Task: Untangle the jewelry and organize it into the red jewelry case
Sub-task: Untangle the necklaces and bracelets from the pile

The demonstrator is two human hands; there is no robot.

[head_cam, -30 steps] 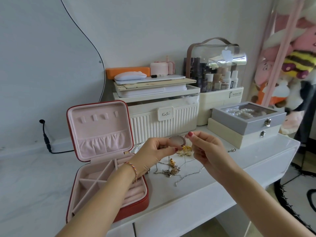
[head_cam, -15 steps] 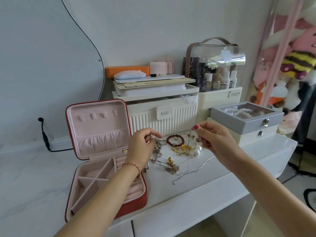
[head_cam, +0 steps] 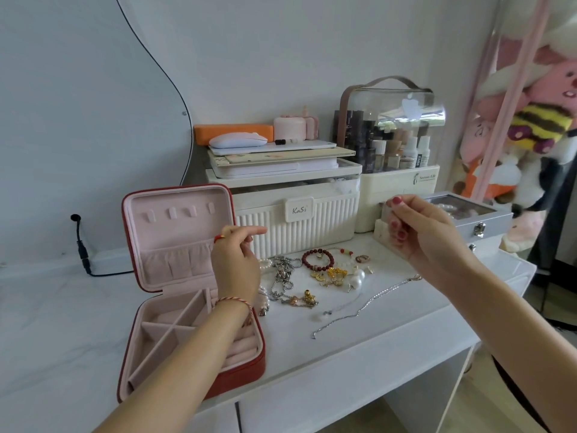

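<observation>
The red jewelry case (head_cam: 240, 375) lies open at the left, its pink lid (head_cam: 175, 242) upright and its compartments showing nothing inside. A tangled pile of jewelry (head_cam: 312, 278) lies to its right: a dark red bead bracelet (head_cam: 318, 260), gold charms, pearls and silver chains. My left hand (head_cam: 237, 267) hovers in front of the lid, one finger pointing right. A red and gold bit shows at its edge; held or worn, I cannot tell. My right hand (head_cam: 415, 235) is raised, thumb and finger pinching a very fine chain (head_cam: 342, 304) that trails to the table.
A longer silver chain (head_cam: 368, 303) lies loose near the front of the white table (head_cam: 343, 370). Behind stand a ribbed white box (head_cam: 296, 226), a cosmetics organiser (head_cam: 399, 179) and a grey glass-lid box (head_cam: 474, 220). A power cable (head_cam: 81, 251) lies at the left.
The hands, close together over the pile before, have drawn apart: the left went left to the case lid, the right rose up and to the right.
</observation>
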